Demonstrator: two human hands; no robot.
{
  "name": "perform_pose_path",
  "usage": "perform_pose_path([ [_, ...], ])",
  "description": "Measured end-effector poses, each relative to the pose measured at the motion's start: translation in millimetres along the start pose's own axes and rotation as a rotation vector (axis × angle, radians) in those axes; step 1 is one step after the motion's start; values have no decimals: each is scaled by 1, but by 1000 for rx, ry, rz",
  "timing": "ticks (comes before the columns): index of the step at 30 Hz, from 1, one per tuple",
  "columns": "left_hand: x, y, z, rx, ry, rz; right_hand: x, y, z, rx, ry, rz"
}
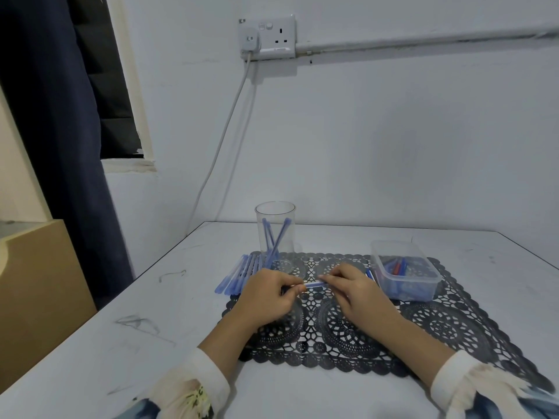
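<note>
Head camera, the only view: at the centre of a black lace placemat [453, 325] on a white table [151, 328], I see two hands meeting over one blue pen [314, 285]. The left hand [267, 293] curls its fingers round the pen's left end. The right hand [352, 290] pinches the right end between thumb and fingertips. The pen lies level, just above the mat.

At 12 o'clock from the hands stands a clear cup [274, 231] with a few blue pens leaning inside. At 10 o'clock a row of pens [239, 275] lies side by side. At 2 o'clock sits a clear plastic tub [405, 267] holding blue and red pen parts.

I judge the step to be fitting the pen together. The next move calls for a straight push along its length, then setting it with the others.

I can read no brand, label or writing anywhere.
</note>
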State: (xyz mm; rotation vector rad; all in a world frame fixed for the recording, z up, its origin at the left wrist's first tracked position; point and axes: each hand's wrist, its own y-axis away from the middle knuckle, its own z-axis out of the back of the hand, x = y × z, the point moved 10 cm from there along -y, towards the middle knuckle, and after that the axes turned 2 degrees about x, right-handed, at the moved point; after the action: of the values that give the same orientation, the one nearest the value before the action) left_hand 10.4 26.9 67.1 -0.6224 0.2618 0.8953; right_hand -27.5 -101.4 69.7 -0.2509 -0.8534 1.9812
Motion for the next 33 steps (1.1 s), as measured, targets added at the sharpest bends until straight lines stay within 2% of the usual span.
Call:
perform_pose_path([
  [10,-2,1,6,-43,-9,-34,-11,0,-6,13,22,-67],
  [23,-5,1,7,-49,-20,-66,2,-3,-3,75,154,28],
  [28,-4,1,6,-36,-10,-62,1,-1,-7,160,110,53],
  [33,-5,3,6,-30,29,-71,2,-1,-6,174,67,68],
])
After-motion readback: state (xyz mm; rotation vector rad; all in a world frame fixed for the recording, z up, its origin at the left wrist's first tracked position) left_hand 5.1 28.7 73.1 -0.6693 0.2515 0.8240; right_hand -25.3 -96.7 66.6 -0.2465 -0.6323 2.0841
